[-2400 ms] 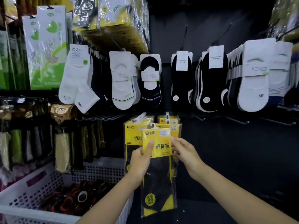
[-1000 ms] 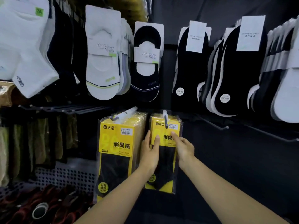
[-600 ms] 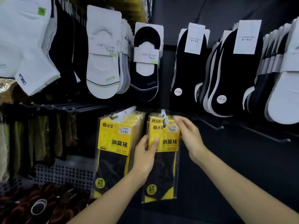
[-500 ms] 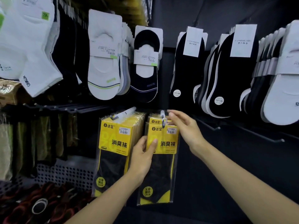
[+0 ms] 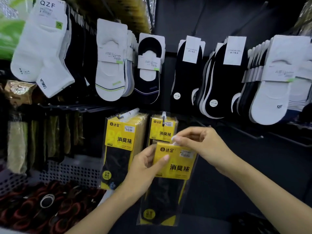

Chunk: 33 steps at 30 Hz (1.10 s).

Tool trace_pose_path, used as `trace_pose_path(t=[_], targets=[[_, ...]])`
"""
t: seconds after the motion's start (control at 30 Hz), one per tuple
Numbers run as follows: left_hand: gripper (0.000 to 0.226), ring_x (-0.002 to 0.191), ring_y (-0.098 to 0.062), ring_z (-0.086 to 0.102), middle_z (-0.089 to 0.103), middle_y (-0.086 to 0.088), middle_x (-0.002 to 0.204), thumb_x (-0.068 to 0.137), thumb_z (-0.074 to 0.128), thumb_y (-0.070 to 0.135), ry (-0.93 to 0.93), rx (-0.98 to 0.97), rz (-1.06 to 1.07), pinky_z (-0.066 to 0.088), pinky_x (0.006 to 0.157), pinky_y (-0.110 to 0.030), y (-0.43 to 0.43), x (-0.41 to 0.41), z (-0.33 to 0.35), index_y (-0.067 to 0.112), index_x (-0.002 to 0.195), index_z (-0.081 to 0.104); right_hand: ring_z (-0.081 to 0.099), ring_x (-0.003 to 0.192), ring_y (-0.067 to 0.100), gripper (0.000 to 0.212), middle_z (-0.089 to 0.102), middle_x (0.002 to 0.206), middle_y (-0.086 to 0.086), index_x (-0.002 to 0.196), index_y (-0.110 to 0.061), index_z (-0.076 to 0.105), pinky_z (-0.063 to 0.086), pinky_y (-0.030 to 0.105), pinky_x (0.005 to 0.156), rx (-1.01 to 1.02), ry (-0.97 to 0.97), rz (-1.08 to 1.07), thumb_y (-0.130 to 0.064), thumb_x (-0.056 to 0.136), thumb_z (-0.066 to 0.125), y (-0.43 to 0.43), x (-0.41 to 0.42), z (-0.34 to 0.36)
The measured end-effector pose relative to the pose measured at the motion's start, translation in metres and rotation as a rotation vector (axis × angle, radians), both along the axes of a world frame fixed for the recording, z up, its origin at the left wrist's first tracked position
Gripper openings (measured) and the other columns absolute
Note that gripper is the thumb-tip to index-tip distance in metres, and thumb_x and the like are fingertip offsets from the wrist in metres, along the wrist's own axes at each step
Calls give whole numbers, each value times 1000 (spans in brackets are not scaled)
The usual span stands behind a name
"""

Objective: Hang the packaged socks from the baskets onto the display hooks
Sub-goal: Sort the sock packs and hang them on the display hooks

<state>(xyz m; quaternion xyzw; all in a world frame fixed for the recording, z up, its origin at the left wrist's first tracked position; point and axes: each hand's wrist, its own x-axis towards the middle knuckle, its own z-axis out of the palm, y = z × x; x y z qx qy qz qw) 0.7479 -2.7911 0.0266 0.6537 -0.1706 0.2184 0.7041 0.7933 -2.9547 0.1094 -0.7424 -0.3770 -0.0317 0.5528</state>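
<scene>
Below hook (image 5: 163, 117): pack (image 5: 176, 166) hangs low before the hung stack (image 5: 160, 132), top clear of the hook.
Left hand (image 5: 143, 168): grips the pack's left edge.
Right hand (image 5: 202, 146): pinches its top tab.
Change: moments ago the pack was up at the hook; now lower.
Meaning: probably unhung; needs re-aiming.

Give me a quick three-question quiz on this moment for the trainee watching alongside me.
1. True or false: the held pack hangs on the hook.
2. Which hand pinches the pack's top edge? A left, B right.
3. Fill in: the left hand grips the pack's ___ side.
Key: 1 false, both hands hold it below the hook. 2 B, the right hand. 3 left.
</scene>
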Motion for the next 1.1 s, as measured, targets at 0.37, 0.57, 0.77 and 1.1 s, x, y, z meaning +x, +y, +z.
trace_pose_path(t=[0.37, 0.57, 0.77, 1.1], targets=[[22, 92, -11, 69, 73, 0, 99, 82, 63, 25, -19, -5, -31, 54, 71, -18, -17, -66, -18, 29, 102, 70, 69, 80, 5, 19, 75, 87, -1, 78, -22, 78, 48, 9, 62, 78, 255, 43, -39, 73, 69, -21, -69, -27], [21, 93, -11, 69, 73, -1, 99, 80, 61, 27, -19, 4, -6, 54, 71, -18, -15, -80, -13, 25, 99, 71, 69, 80, 6, 18, 75, 85, -1, 78, -19, 77, 48, 9, 66, 67, 152, 10, -36, 76, 69, -27, -83, -23], [28, 96, -12, 68, 73, 0, 103, 83, 58, 24, -10, 21, 5, 54, 71, -19, -17, -80, -5, 15, 109, 64, 70, 86, 8, 22, 75, 91, -2, 84, -25, 75, 53, 15, 70, 132, 154, -31, -42, 73, 68, -26, -79, -28], [52, 105, -3, 63, 66, 8, 116, 78, 58, 42, 66, -52, 129, 52, 81, -17, -10, -45, 1, 27, 127, 52, 72, 91, 12, 21, 76, 97, -3, 106, -20, 69, 57, 23, 75, 288, 413, -152, -27, 86, 65, -6, -43, -57]])
